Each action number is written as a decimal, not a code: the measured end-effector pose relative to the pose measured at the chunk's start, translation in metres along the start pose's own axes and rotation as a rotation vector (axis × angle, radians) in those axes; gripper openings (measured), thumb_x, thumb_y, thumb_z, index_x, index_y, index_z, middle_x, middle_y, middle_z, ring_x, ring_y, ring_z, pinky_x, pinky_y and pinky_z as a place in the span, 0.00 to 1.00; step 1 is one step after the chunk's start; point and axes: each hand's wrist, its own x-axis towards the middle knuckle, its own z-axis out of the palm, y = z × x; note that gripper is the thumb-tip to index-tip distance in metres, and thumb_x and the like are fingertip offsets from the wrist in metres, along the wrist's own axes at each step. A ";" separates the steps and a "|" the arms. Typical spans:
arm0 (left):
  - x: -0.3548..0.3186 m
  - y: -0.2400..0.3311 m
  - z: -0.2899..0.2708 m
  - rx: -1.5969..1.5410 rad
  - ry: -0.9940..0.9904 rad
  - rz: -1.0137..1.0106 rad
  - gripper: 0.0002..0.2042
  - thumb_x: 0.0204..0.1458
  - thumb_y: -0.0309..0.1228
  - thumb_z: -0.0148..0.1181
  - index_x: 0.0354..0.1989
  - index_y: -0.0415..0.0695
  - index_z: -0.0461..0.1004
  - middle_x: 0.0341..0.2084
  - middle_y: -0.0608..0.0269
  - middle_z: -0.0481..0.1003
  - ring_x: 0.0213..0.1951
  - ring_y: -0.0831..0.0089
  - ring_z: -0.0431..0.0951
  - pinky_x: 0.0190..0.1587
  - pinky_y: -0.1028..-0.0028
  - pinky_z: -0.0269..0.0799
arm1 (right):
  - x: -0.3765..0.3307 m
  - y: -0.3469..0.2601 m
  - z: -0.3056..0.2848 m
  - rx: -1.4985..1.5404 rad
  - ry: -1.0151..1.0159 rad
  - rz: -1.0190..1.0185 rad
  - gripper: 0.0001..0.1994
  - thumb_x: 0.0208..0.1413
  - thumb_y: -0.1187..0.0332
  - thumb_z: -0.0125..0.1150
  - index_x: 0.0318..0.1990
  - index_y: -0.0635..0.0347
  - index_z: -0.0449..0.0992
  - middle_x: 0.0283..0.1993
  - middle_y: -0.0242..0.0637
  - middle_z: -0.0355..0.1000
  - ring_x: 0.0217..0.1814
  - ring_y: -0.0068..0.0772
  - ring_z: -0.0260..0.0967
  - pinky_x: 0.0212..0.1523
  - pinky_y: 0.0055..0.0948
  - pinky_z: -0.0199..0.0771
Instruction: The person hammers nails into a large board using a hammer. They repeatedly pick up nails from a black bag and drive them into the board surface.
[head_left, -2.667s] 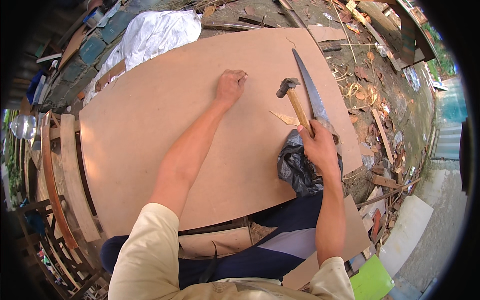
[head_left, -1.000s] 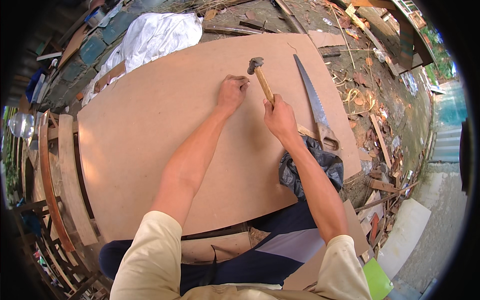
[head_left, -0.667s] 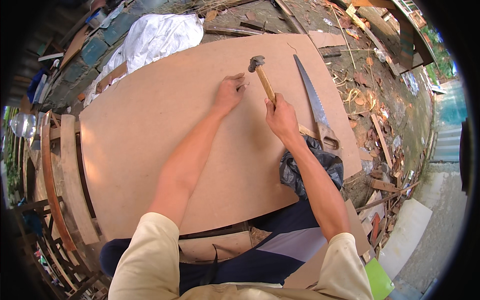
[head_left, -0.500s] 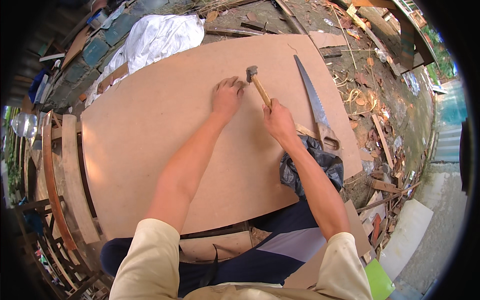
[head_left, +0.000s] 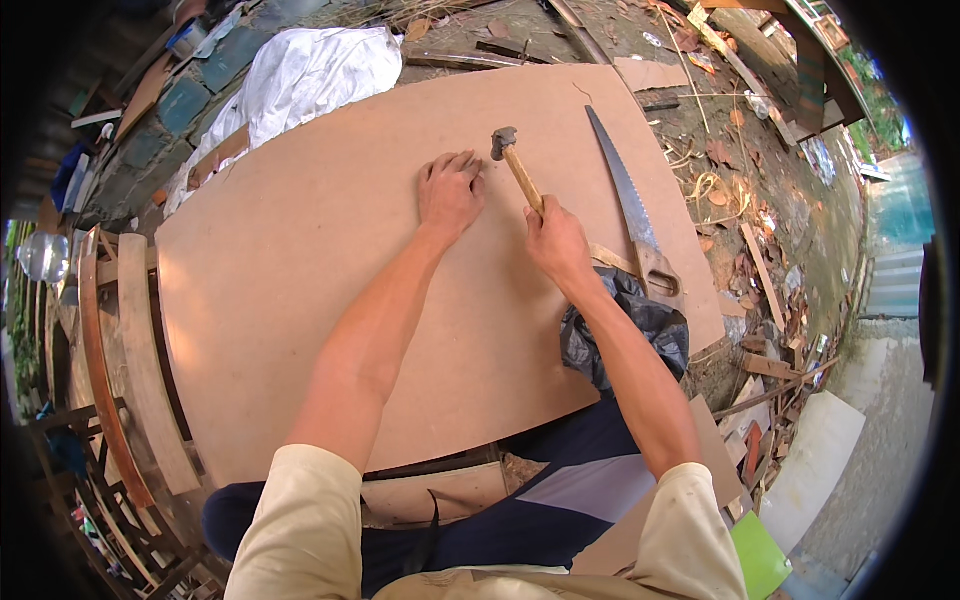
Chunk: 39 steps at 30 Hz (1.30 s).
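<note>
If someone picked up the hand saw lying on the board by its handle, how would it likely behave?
The hand saw has a long, thin, tapering blade, so it would probably flex and wobble at the tip. It lies flat on the board, so it is unlikely to roll. Its toothed edge looks apt to snag the black plastic bag beside its handle.

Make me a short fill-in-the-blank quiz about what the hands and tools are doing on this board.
1. The right hand grips a wooden-handled ____.
2. The left hand rests on the brown ____.
3. The handsaw lies to the ____ of the right hand.
4. The crumpled bag at the board's near edge is ____ in colour.

Missing words: hammer; board; right; black
</note>
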 end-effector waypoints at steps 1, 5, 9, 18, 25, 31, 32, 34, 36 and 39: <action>0.000 0.001 -0.001 0.000 0.000 -0.006 0.14 0.59 0.34 0.58 0.50 0.49 0.84 0.57 0.69 0.79 0.61 0.67 0.73 0.65 0.59 0.61 | 0.000 -0.001 -0.003 0.013 0.017 -0.018 0.13 0.68 0.64 0.56 0.41 0.69 0.69 0.31 0.63 0.74 0.35 0.70 0.74 0.36 0.59 0.70; 0.001 0.000 0.000 -0.001 0.033 0.021 0.14 0.57 0.32 0.59 0.51 0.51 0.83 0.55 0.70 0.79 0.60 0.67 0.73 0.64 0.57 0.61 | 0.001 -0.005 -0.013 0.031 0.024 -0.018 0.14 0.67 0.63 0.57 0.40 0.69 0.70 0.28 0.63 0.74 0.33 0.71 0.73 0.33 0.57 0.70; -0.002 0.003 -0.001 0.014 -0.051 0.182 0.17 0.56 0.31 0.60 0.54 0.53 0.81 0.57 0.71 0.78 0.61 0.68 0.72 0.65 0.53 0.60 | -0.001 -0.004 -0.030 0.058 -0.016 0.051 0.16 0.67 0.61 0.58 0.38 0.70 0.71 0.25 0.58 0.74 0.28 0.63 0.75 0.31 0.52 0.73; -0.019 0.012 -0.015 0.090 -0.253 0.116 0.23 0.62 0.41 0.55 0.66 0.52 0.71 0.70 0.63 0.66 0.72 0.60 0.61 0.74 0.45 0.48 | -0.035 -0.033 -0.107 0.221 -0.203 0.345 0.20 0.66 0.56 0.59 0.38 0.70 0.75 0.22 0.37 0.71 0.19 0.28 0.72 0.22 0.32 0.73; -0.111 0.025 -0.059 0.063 -0.308 0.127 0.28 0.64 0.46 0.54 0.70 0.48 0.67 0.72 0.57 0.62 0.75 0.55 0.56 0.75 0.45 0.45 | -0.075 -0.022 -0.108 0.151 -0.255 0.349 0.20 0.66 0.56 0.59 0.40 0.72 0.76 0.24 0.38 0.72 0.21 0.29 0.73 0.24 0.33 0.74; -0.169 0.036 -0.088 0.060 -0.310 0.112 0.28 0.64 0.47 0.53 0.71 0.49 0.66 0.73 0.56 0.61 0.75 0.54 0.55 0.75 0.45 0.43 | -0.132 -0.009 -0.111 0.163 0.031 0.274 0.18 0.64 0.58 0.60 0.38 0.70 0.77 0.25 0.45 0.75 0.22 0.35 0.75 0.29 0.38 0.76; -0.173 0.035 -0.092 0.065 -0.310 0.100 0.29 0.64 0.48 0.53 0.71 0.49 0.66 0.73 0.56 0.60 0.75 0.55 0.55 0.75 0.45 0.42 | -0.138 -0.011 -0.114 0.227 0.002 0.337 0.18 0.64 0.57 0.60 0.37 0.70 0.76 0.26 0.44 0.75 0.22 0.34 0.75 0.28 0.37 0.76; -0.176 0.037 -0.096 0.081 -0.344 0.079 0.29 0.64 0.48 0.53 0.71 0.49 0.65 0.74 0.56 0.59 0.75 0.54 0.54 0.75 0.45 0.42 | -0.147 -0.017 -0.119 0.349 -0.063 0.458 0.19 0.64 0.57 0.60 0.36 0.69 0.76 0.28 0.42 0.76 0.23 0.31 0.75 0.27 0.35 0.76; -0.174 0.043 -0.099 0.091 -0.371 0.072 0.29 0.64 0.49 0.53 0.71 0.50 0.65 0.74 0.55 0.58 0.76 0.54 0.53 0.75 0.45 0.42 | -0.150 -0.011 -0.115 0.400 -0.057 0.459 0.19 0.64 0.56 0.60 0.36 0.70 0.75 0.26 0.37 0.75 0.23 0.28 0.74 0.24 0.32 0.75; -0.165 0.052 -0.098 0.094 -0.390 0.070 0.30 0.64 0.50 0.52 0.71 0.50 0.65 0.74 0.53 0.58 0.76 0.53 0.53 0.75 0.45 0.43 | -0.147 -0.007 -0.112 0.395 -0.074 0.448 0.19 0.65 0.57 0.59 0.37 0.70 0.75 0.22 0.35 0.72 0.22 0.27 0.73 0.24 0.32 0.75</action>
